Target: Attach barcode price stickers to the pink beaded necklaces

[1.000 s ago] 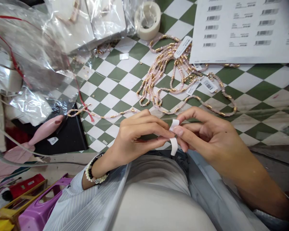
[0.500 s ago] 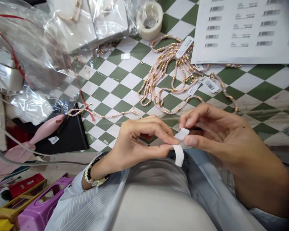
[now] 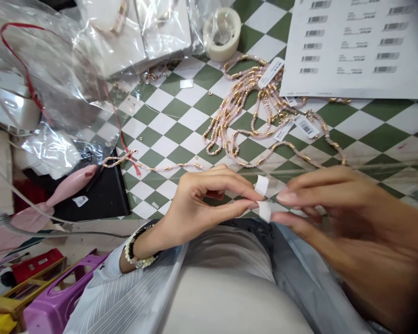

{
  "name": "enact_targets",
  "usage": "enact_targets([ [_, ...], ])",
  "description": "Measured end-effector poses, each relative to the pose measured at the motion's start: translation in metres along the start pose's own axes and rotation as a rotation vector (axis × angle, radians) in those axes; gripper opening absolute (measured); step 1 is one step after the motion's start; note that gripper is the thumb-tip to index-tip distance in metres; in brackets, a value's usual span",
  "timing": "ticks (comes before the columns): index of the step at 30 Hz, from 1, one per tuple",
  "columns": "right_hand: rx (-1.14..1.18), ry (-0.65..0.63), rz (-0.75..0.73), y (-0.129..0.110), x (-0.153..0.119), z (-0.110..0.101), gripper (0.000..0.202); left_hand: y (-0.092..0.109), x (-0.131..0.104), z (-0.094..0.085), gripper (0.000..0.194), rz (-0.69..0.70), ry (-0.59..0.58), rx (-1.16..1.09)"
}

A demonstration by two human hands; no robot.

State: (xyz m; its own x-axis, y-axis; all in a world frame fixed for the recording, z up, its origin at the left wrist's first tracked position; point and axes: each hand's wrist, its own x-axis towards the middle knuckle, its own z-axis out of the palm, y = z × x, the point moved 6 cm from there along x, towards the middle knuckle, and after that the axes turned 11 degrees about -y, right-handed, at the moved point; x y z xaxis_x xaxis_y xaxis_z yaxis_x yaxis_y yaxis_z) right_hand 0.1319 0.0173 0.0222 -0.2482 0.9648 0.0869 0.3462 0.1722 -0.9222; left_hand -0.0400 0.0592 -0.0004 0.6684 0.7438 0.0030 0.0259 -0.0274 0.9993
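Observation:
My left hand (image 3: 212, 199), wearing beaded bracelets, pinches a small white sticker label (image 3: 264, 211) between thumb and fingertips. One end of the label sticks up above the fingertips and the other bends down below them. My right hand (image 3: 334, 222) is just right of the label, thumb and index finger apart, with nothing visible between them. A pink and gold bead strand (image 3: 167, 168) runs across the table toward my left hand, where its end is hidden. Beyond the hands lies a pile of similar bead necklaces (image 3: 237, 111), some with white barcode tags (image 3: 307, 126).
A sheet of barcode labels (image 3: 362, 83) lies at the back right. A tape roll (image 3: 235, 35) and clear plastic bags (image 3: 66, 60) are at the back. Toward the left are a pink-handled tool (image 3: 71, 183), a black flat object (image 3: 114, 199) and a purple plastic stand (image 3: 52, 308).
My right hand has moved away to the right and its fingers have spread, letting go of the label. My left hand keeps its pinch, and the label's ends have shifted. The view has tilted slightly.

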Motion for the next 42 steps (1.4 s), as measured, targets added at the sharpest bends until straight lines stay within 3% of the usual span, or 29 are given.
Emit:
enact_targets([
  [4, -0.11, 0.065, -0.113, -0.004, 0.0, 0.004, 0.035, 0.0, 0.0, 0.0, 0.013, -0.008, 0.021, -0.005],
  [12, -0.048, 0.122, -0.196, 0.01, -0.003, 0.019, 0.029, -0.002, -0.001, 0.0, 0.019, -0.016, 0.017, -0.044],
  [20, -0.01, 0.05, -0.318, 0.013, -0.003, 0.026, 0.021, -0.012, -0.004, 0.005, 0.008, -0.222, 0.081, -0.249],
  [25, -0.012, 0.051, -0.332, 0.013, -0.003, 0.026, 0.026, -0.012, -0.006, 0.006, 0.007, -0.283, 0.211, -0.237],
  [38, -0.055, 0.016, -0.28, 0.015, -0.003, 0.028, 0.03, -0.008, -0.007, 0.001, 0.023, -0.313, 0.293, -0.346],
  [42, -0.019, 0.014, -0.33, 0.015, -0.002, 0.027, 0.032, -0.007, -0.003, -0.001, 0.029, -0.284, 0.316, -0.325],
])
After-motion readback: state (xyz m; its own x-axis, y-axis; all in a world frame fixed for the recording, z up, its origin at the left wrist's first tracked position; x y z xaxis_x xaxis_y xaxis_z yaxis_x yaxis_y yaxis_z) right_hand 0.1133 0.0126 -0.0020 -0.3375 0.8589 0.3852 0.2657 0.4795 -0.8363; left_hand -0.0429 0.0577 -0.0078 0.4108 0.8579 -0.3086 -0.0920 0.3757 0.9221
